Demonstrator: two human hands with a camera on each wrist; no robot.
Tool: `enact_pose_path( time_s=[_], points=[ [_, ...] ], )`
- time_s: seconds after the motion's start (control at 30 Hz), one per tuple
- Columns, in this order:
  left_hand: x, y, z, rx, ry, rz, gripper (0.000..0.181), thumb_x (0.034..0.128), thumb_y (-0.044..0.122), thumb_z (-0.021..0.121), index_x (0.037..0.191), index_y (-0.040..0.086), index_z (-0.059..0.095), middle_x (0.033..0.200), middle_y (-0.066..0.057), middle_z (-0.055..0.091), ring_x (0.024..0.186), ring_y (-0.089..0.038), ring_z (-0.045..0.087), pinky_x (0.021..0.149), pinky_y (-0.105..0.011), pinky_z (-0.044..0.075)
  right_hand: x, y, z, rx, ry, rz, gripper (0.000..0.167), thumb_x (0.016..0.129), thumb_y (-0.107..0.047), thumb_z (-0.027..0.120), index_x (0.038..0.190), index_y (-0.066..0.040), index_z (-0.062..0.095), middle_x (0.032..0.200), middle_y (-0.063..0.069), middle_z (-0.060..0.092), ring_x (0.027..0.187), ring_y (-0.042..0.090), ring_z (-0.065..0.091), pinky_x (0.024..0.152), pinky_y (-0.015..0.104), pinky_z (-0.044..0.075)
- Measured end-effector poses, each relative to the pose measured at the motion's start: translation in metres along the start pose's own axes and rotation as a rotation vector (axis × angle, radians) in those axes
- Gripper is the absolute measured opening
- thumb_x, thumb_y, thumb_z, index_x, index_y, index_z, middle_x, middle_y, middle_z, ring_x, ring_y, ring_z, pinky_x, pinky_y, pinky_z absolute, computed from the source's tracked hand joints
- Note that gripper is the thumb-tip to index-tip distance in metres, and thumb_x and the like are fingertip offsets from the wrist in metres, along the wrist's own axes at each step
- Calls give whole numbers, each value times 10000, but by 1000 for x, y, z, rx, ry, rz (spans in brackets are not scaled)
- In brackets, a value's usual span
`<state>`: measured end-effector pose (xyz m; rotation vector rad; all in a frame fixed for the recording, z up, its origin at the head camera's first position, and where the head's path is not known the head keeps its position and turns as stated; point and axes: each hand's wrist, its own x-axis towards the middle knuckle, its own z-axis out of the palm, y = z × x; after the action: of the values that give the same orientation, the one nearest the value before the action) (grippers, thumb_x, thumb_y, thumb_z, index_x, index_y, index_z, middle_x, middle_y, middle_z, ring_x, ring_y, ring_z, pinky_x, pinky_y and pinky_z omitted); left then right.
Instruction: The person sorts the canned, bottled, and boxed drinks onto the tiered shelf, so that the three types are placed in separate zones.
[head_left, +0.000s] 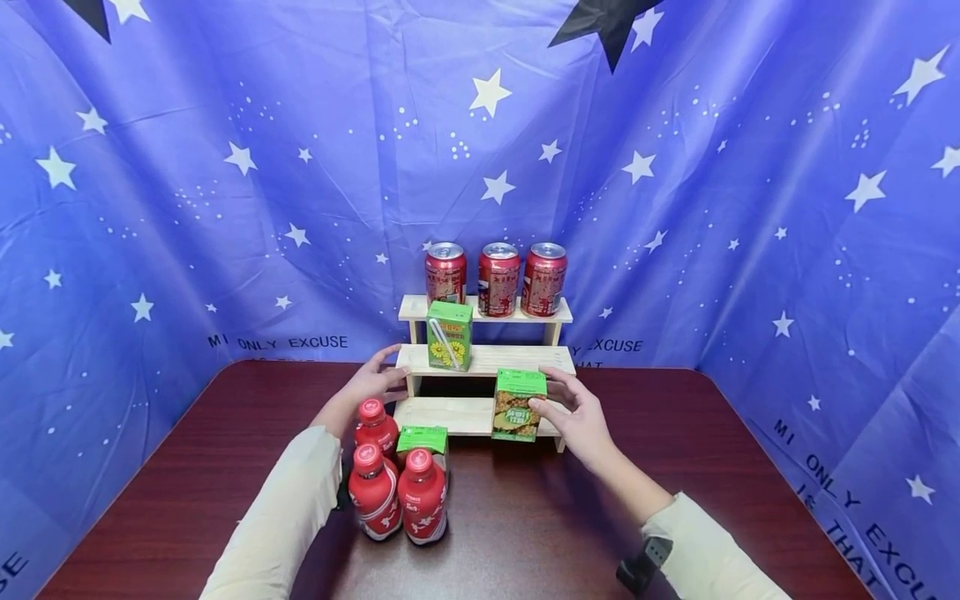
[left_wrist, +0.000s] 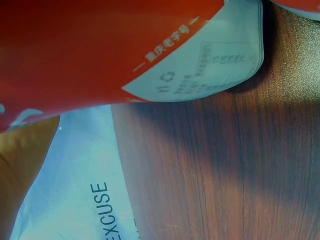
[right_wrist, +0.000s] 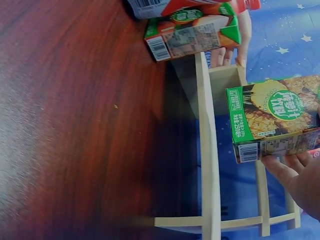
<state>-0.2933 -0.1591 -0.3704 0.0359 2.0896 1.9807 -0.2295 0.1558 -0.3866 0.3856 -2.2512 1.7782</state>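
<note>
My right hand (head_left: 577, 417) grips a green-topped pineapple juice box (head_left: 517, 406) upright at the lowest step of a three-tier wooden rack (head_left: 517, 360). In the right wrist view the fingers and thumb hold the juice box from one side; whether it touches the step, I cannot tell. My left hand (head_left: 377, 377) touches the rack's left side near the middle step, its fingers loosely extended. On that middle step stands a green drink box (head_left: 450, 337) with yellow flowers and a straw on its front. The left wrist view is largely filled by a red bottle (left_wrist: 100, 50).
Three red cans (head_left: 498, 279) stand along the top step. Below my left hand are three red bottles (head_left: 424, 500), with another green-topped juice box (head_left: 423, 437) partly hidden behind them. A star-patterned blue cloth (head_left: 487, 183) hangs around the dark wooden table (head_left: 675, 450).
</note>
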Motion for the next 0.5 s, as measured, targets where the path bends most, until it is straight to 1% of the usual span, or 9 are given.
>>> enact_pose_path(
  time_s=[0.13, 0.27, 0.37, 0.43, 0.5],
  points=[
    [0, 0, 0, -3, 0, -2, 613, 983, 45, 414, 1506, 81, 98, 1322, -298, 352, 1285, -491, 354, 1075, -544, 383, 6, -5, -3, -16, -6, -1, 525, 829, -114, 706, 1315, -66, 512, 1112, 216, 640, 915, 8, 607, 752, 146, 502],
    [0, 0, 0, -7, -1, 0, 613, 983, 43, 412, 1507, 81, 94, 1316, -289, 356, 1287, -492, 350, 1074, -545, 383, 14, -9, -6, -28, -6, -24, 523, 828, -111, 706, 1314, -70, 515, 1122, 220, 642, 890, 4, 613, 712, 166, 499],
    [2, -2, -1, -15, -6, 3, 616, 982, 41, 415, 1507, 83, 95, 1316, -289, 358, 1287, -496, 348, 1074, -548, 381, 20, -12, -7, -46, -5, -28, 514, 834, -122, 703, 1313, -94, 519, 1136, 205, 642, 896, 7, 620, 707, 175, 508],
    [4, -4, -2, -17, -9, 5, 617, 981, 43, 419, 1507, 87, 98, 1317, -292, 359, 1286, -495, 352, 1070, -547, 386, 24, -14, -8, -63, -1, -26, 509, 836, -139, 704, 1312, -123, 524, 1145, 185, 643, 915, 38, 626, 718, 174, 519],
    [8, -6, -4, -18, -6, 3, 620, 981, 49, 427, 1508, 98, 104, 1318, -293, 361, 1282, -491, 362, 1063, -541, 398, 28, -16, -8, -72, 6, -25, 505, 838, -139, 702, 1311, -140, 526, 1153, 180, 641, 953, 101, 638, 737, 171, 529]
  ],
)
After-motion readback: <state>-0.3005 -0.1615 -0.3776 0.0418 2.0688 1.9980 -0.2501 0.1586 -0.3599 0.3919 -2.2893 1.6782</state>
